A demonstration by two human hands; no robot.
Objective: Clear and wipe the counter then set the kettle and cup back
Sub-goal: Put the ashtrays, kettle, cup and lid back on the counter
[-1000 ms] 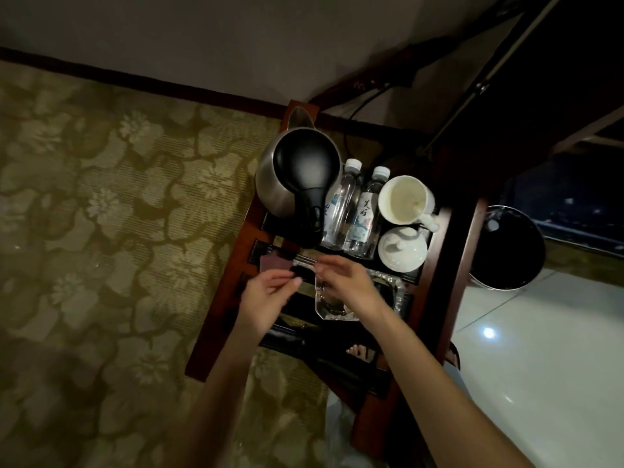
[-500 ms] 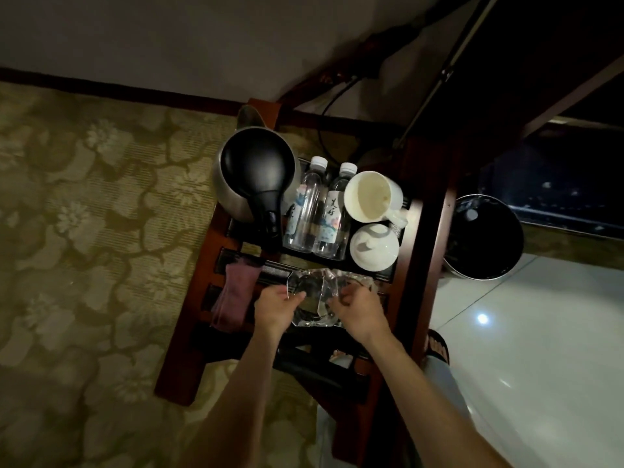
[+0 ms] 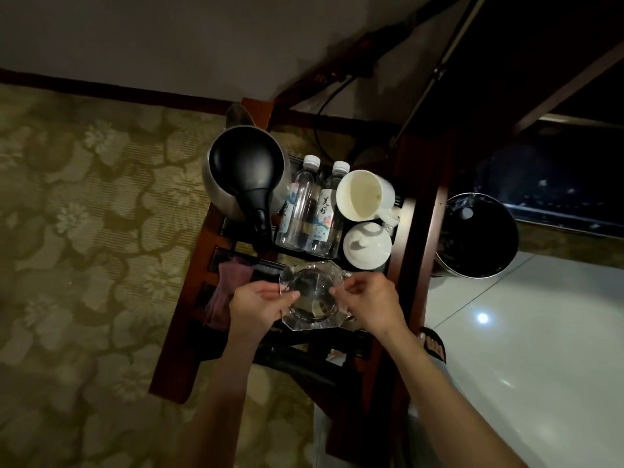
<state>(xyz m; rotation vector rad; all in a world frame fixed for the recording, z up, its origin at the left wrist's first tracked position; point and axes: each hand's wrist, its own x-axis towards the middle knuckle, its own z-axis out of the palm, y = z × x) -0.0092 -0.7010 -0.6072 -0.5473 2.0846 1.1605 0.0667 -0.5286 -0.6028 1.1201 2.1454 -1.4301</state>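
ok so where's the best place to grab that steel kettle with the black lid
Judging by its pose, take the steel kettle with the black lid by its black handle, coming from the near side. The handle runs off the lid toward the person and stands clear, while two clear plastic water bottles crowd the kettle's right flank.

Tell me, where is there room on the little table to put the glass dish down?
Hardly anywhere. The back row is packed: kettle, two bottles, cup, lidded cup. The front slats hold the cloth; only the patch under the glass dish looks free.
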